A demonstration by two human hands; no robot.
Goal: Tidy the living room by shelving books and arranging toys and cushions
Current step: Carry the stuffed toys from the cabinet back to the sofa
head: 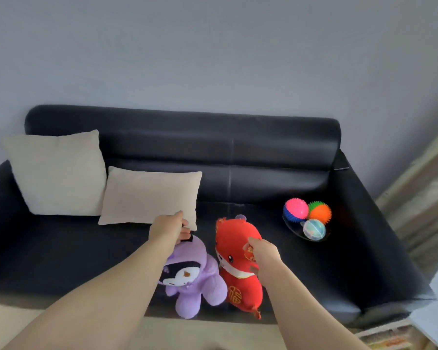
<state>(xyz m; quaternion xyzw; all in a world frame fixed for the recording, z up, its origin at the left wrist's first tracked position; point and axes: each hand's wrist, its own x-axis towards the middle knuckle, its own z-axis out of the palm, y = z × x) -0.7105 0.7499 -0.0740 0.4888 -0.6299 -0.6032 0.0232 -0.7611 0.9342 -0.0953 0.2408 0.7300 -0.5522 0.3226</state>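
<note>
On the sofa [263, 152], front-centre of its seat: left hand [171, 229] pinches purple plush [195, 281] by the head top, right hand [262, 251] curled round red plush [234, 245]; thin grips may slip on lifting, or left knuckles may nudge the cushion [149, 195] propped against the sofa back.

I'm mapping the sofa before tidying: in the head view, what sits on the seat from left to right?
Large beige cushion → smaller beige cushion → purple plush toy → red plush toy → dark dish holding three balls.
</note>
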